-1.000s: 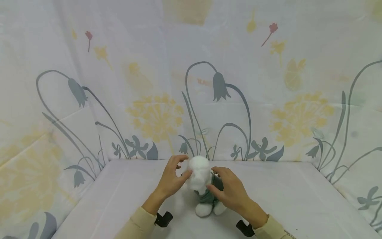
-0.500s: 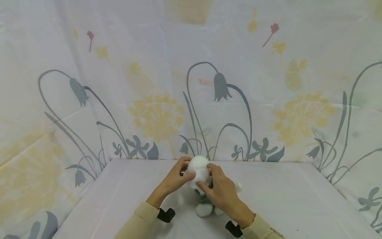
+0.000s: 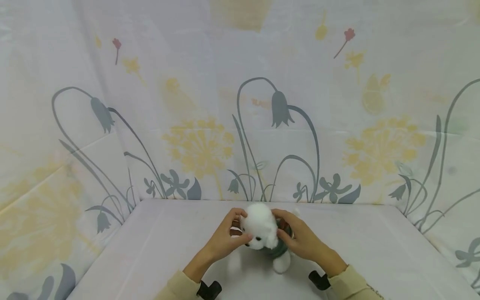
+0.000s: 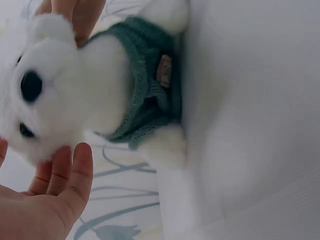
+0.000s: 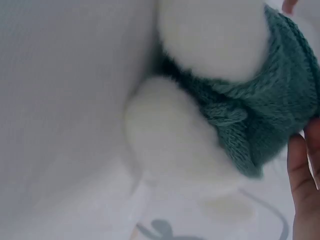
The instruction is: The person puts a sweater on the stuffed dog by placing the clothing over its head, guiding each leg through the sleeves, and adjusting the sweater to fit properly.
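Note:
A white plush dog (image 3: 259,218) in a green knitted sweater (image 5: 280,107) stands on the white table, its face turned toward the lower left. My left hand (image 3: 224,238) holds one side of its head, thumb by the muzzle and fingers curved round the far side. On the opposite side, my right hand (image 3: 305,241) grips it around the back of the head and neck. The left wrist view shows the dog's black nose (image 4: 31,86) and a small pinkish tag (image 4: 164,71) on the sweater. White paws (image 5: 170,135) rest on the tabletop in the right wrist view.
A white tabletop (image 3: 161,241) spreads around the dog. Behind it hangs a pale cloth (image 3: 210,62) printed with grey and yellow flowers. Black wrist mounts (image 3: 209,290) show below both hands, near beige sleeves (image 3: 179,287).
Both hands have closed in on the dog's head. The dog has shifted a little to the right and turned, so its eye and nose now show. The right hand has moved back rightward.

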{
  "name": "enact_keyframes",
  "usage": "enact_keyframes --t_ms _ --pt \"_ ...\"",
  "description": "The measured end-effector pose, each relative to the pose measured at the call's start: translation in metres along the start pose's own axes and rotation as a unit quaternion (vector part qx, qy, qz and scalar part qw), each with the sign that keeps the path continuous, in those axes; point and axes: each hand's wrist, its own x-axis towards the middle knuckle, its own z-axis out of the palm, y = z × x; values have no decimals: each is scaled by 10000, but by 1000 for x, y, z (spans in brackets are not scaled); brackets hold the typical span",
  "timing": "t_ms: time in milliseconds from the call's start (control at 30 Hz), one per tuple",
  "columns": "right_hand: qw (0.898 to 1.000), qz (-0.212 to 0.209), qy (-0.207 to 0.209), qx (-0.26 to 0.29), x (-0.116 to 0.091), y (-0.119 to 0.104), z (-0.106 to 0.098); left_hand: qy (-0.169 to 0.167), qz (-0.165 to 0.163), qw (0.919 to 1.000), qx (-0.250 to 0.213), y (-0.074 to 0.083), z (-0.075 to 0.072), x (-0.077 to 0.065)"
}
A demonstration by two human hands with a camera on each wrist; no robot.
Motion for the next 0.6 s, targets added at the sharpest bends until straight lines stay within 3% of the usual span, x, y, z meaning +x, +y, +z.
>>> enact_keyframes --t_ms 100,200,300,467,600 --pt "10000 11 -58 66 -6 7 -11 -24 389 9990 229 0 6 -7" --pt "9999 63 -43 -100 -11 3 -18 278 691 9950 672 -2 7 -10" --pt "9986 229 -2 -470 -14 -10 -20 542 804 9859 1363 -5 6 -9" --pt "9891 668 -49 -1312 -14 -36 -12 305 996 9718 2115 -7 10 -4" --pt "9882 782 -72 -1312 -13 -40 -7 436 1372 9646 2209 -7 19 -2"
